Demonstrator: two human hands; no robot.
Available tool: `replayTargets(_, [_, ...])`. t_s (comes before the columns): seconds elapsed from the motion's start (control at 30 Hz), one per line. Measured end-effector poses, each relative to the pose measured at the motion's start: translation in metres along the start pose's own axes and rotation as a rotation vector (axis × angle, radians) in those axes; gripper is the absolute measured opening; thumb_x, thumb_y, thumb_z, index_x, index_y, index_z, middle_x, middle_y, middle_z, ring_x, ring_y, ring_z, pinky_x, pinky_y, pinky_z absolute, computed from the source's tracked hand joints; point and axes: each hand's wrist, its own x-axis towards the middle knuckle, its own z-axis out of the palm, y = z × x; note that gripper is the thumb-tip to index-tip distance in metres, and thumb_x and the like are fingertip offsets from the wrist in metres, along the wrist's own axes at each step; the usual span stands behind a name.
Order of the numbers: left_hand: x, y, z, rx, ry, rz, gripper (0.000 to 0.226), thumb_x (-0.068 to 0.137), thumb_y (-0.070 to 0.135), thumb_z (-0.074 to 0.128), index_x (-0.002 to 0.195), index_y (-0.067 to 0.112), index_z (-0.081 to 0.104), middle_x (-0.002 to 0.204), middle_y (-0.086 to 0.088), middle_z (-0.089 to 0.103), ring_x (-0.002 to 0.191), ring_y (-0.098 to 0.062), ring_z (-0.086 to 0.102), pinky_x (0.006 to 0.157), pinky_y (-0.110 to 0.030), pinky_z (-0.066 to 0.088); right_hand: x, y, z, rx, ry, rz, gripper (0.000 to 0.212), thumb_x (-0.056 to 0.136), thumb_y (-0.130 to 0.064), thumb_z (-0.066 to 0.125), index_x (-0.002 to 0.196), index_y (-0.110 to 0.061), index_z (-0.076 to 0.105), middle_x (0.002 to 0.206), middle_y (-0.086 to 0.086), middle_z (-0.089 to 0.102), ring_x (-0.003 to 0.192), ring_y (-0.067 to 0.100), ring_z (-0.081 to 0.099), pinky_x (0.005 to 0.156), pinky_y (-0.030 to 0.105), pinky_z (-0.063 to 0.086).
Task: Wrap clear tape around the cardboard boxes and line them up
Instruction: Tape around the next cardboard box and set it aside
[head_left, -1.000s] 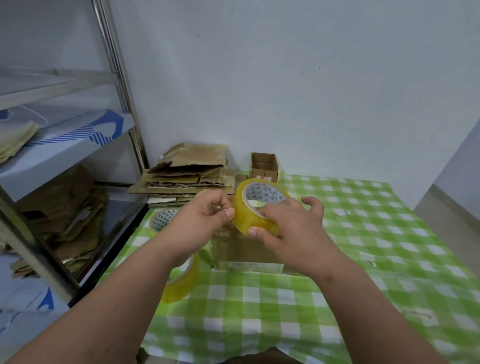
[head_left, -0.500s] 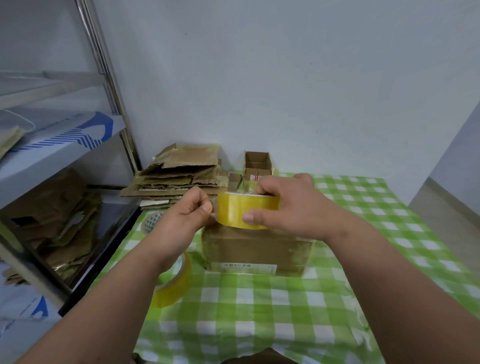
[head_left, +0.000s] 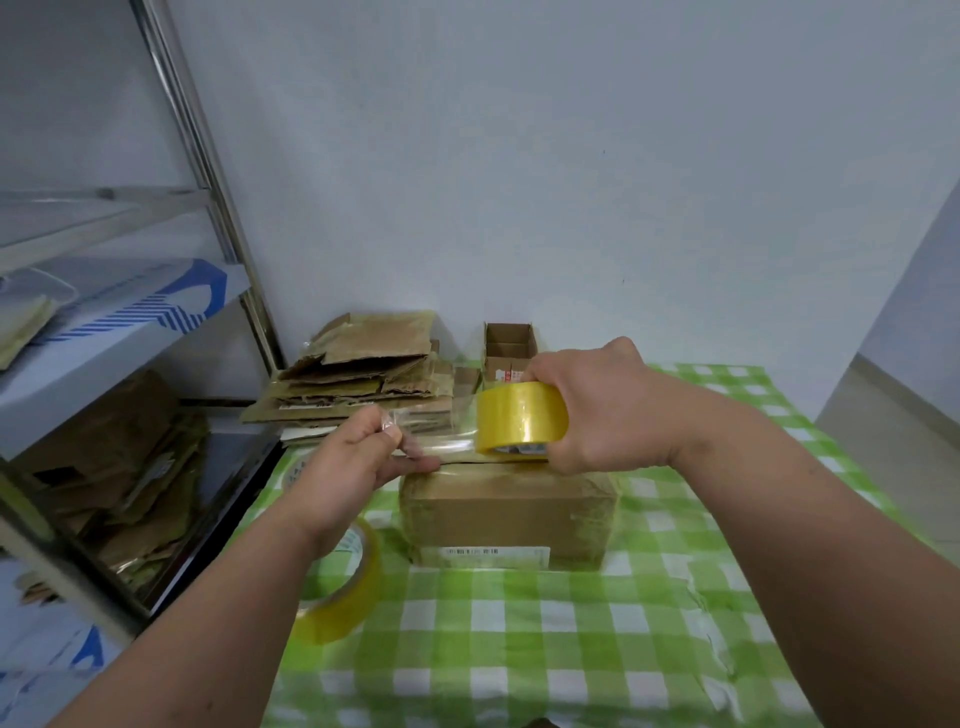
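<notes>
A taped cardboard box (head_left: 506, 512) sits mid-frame on the tabletop (head_left: 597, 639); a spare tape roll (head_left: 340, 597) lies lower left of it; flattened cardboard (head_left: 358, 382) and a small open box (head_left: 508, 345) lie behind; shelving (head_left: 119, 322) fills the left edge.

Both forearms are bare from the bottom edge of the view up to the wrists; no sleeve, cuff, glove, watch, bracelet or ring shows on either one. The left hand (head_left: 358, 462) has short, unpainted nails where the fingers (head_left: 410, 457) can be seen, and its forearm is smooth, with a small dark spot partway along. The right hand (head_left: 597, 410) is likewise uncovered, its knuckles and the back of the hand plain. The right forearm carries a few small dark marks, one just behind the wrist and others further back towards the elbow. No clothing appears anywhere in view.
</notes>
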Motion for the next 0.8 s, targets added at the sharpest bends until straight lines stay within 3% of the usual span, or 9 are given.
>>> replayTargets(0.17, [0.001,-0.004,-0.001,-0.035,0.037,-0.019,0.018,0.105,0.007,0.033,0.106,-0.002,0.049,0.102,-0.019,0.067,0.096,-0.027,0.073,0.115,-0.053,0.030,-0.008,0.026,-0.005,-0.051,0.086,0.053,0.032,0.071,-0.031,0.073,0.097,-0.027,0.053,0.084,-0.007,0.059,0.077,0.010,0.054,0.095,0.035,0.028])
replayTargets(0.23, [0.002,-0.003,0.002,-0.035,0.046,-0.024,0.017,0.104,0.006,0.034,0.102,0.003,0.050,0.101,-0.019,0.068,0.095,-0.028,0.073,0.115,-0.053,0.030,-0.014,0.037,-0.002,0.068,0.072,0.108,0.039,0.064,-0.032,0.071,0.097,-0.031,0.051,0.081,-0.007,0.060,0.084,0.014,0.051,0.093,0.034,0.029])
replayTargets(0.33, [0.004,-0.003,0.003,-0.051,0.064,-0.034,0.018,0.104,0.006,0.034,0.094,0.006,0.050,0.095,-0.016,0.068,0.095,-0.030,0.073,0.115,-0.054,0.030,-0.018,0.050,0.005,0.297,0.065,0.139,0.044,0.054,-0.043,0.071,0.094,-0.034,0.053,0.082,-0.007,0.061,0.090,0.020,0.052,0.075,0.029,0.035])
replayTargets(0.47, [0.007,-0.006,0.002,-0.090,0.097,-0.038,0.019,0.103,0.004,0.033,0.095,0.004,0.050,0.094,-0.018,0.066,0.095,-0.034,0.073,0.113,-0.054,0.034,-0.022,0.061,0.000,0.529,0.107,0.113,0.047,0.047,-0.048,0.083,0.085,-0.030,0.062,0.076,-0.016,0.064,0.068,0.001,0.059,0.061,0.021,0.045])
replayTargets(0.6, [0.007,-0.005,0.005,-0.090,0.107,-0.047,0.016,0.104,0.004,0.034,0.099,0.005,0.050,0.092,-0.018,0.065,0.094,-0.034,0.073,0.110,-0.052,0.038,-0.028,0.075,-0.001,0.748,0.139,0.097,0.048,0.053,-0.054,0.075,0.083,-0.017,0.070,0.070,-0.010,0.062,0.070,0.009,0.057,0.070,0.031,0.044])
replayTargets(0.73, [0.007,-0.003,0.006,-0.095,0.125,-0.053,0.018,0.103,0.003,0.033,0.095,0.006,0.049,0.093,-0.019,0.065,0.094,-0.034,0.073,0.111,-0.051,0.037,-0.029,0.081,0.005,0.770,0.148,0.099,0.043,0.067,-0.046,0.068,0.085,-0.007,0.069,0.075,0.000,0.062,0.074,0.013,0.056,0.075,0.037,0.043])
replayTargets(0.8, [0.008,-0.004,0.006,-0.103,0.143,-0.054,0.018,0.103,0.003,0.032,0.095,0.007,0.048,0.093,-0.019,0.065,0.094,-0.035,0.073,0.111,-0.052,0.038,-0.029,0.086,0.005,0.740,0.179,0.105,0.060,0.064,-0.055,0.068,0.086,0.001,0.066,0.072,0.005,0.057,0.069,0.016,0.053,0.070,0.036,0.039])
